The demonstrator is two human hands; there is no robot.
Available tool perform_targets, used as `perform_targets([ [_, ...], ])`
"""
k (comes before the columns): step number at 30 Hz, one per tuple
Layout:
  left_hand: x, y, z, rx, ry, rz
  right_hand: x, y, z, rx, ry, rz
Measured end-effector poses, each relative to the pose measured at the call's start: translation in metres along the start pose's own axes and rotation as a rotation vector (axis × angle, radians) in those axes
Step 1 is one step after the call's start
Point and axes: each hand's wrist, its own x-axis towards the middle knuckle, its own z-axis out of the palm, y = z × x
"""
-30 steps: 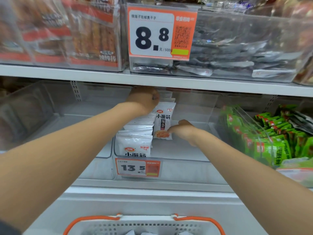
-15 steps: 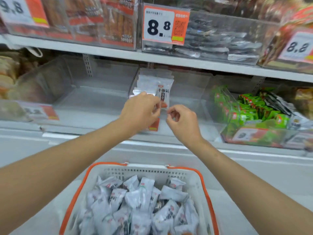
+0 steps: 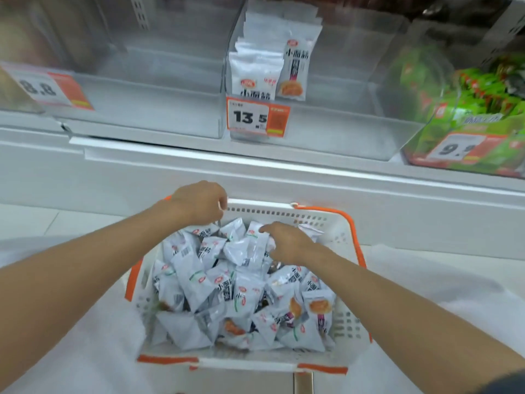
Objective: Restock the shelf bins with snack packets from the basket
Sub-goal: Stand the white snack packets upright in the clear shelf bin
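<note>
Reaching into the basket (image 3: 352, 223), your right hand (image 3: 287, 243) curls round a packet (image 3: 250, 248); your left hand (image 3: 199, 203) is curled, its hold unclear. Next, lift packets to the far bin (image 3: 341, 129).

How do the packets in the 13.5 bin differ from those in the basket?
Bin packets stand upright in neat rows, fronts facing out; basket packets lie jumbled at all angles. Bin packets are few, along one side; basket packets are many, heaped wall to wall. Both are the same white packs.
</note>
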Motion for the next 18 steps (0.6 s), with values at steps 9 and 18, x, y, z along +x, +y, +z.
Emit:
perform_targets([
  [9, 0.009, -0.016, 0.012, 0.081, -0.057, -0.050, 0.039, -0.042, 0.050, -0.588, 0.087, -0.277],
  [18, 0.009, -0.003, 0.012, 0.009, -0.068, -0.049, 0.039, -0.034, 0.061, -0.724, 0.028, -0.322],
])
